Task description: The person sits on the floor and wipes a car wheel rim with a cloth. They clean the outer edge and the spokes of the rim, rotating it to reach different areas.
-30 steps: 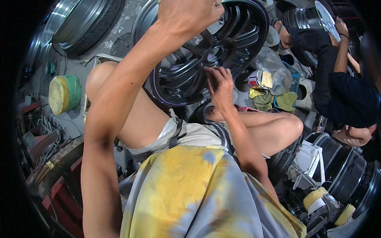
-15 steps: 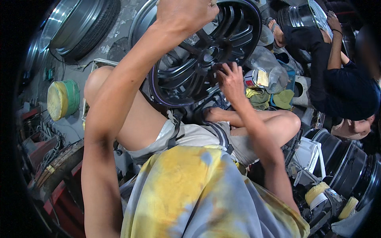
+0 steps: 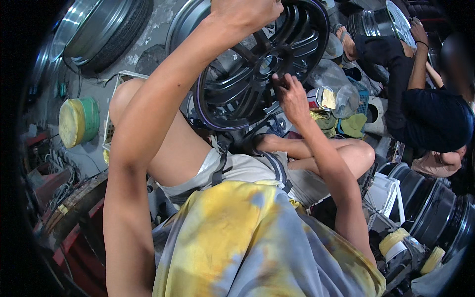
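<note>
A black alloy wheel rim (image 3: 247, 79) with several spokes stands tilted in front of my raised knees. My left hand (image 3: 247, 12) grips its upper edge from above. My right hand (image 3: 289, 96) presses its fingers against a spoke on the right side of the rim, near the hub; whether it holds anything small is hidden. My bare legs and grey shorts sit below the rim, and my yellow and grey shirt fills the lower middle of the view.
A second person (image 3: 425, 109) in dark clothes sits at the right with another rim (image 3: 381, 20). A tyre on a silver rim (image 3: 99, 29) leans upper left. A green and yellow roll (image 3: 79, 121) lies at the left. Dark rims (image 3: 430, 208), tape rolls (image 3: 396, 242) and clutter (image 3: 336, 104) crowd the right.
My right hand has slid along the spokes, up and to the right across the rim face. The left hand keeps its grip on the top edge.
</note>
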The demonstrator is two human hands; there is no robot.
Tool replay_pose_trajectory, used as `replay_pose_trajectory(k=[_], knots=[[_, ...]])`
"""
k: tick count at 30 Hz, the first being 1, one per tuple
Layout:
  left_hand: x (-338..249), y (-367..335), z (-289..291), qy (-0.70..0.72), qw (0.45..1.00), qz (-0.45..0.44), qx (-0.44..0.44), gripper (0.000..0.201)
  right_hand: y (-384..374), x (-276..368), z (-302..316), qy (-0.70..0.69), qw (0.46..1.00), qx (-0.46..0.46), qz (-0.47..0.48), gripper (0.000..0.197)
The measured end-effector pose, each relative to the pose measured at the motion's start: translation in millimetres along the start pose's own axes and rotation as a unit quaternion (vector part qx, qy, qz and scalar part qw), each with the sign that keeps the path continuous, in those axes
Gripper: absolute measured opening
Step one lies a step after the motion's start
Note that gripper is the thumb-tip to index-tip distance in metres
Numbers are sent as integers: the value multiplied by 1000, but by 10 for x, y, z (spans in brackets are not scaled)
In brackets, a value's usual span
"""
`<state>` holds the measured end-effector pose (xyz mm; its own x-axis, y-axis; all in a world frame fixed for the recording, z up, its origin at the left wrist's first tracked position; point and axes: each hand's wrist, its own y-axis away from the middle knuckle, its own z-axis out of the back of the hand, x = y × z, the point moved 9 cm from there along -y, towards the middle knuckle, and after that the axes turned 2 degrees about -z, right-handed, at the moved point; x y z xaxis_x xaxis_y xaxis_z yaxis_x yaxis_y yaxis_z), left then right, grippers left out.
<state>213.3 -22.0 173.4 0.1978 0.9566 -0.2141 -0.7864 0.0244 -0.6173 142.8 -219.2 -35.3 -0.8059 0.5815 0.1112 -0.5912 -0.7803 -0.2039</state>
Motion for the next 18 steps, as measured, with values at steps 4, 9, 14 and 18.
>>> replay_pose_trajectory(k=[4,9,14,18], knots=[[15,-5,5,-9,1000,-3,-3,14,18,-147,127,-137,976,-97,-137,44],[42,-13,9,-10,1000,-2,0,14,-152,-133,114,-122,972,-160,-120,43],[97,-9,7,4,1000,11,9,15,-5,-30,-56,-164,968,-116,-152,43],[117,-8,-1,-5,1000,18,17,15,-36,-107,213,-253,905,-229,-255,32]])
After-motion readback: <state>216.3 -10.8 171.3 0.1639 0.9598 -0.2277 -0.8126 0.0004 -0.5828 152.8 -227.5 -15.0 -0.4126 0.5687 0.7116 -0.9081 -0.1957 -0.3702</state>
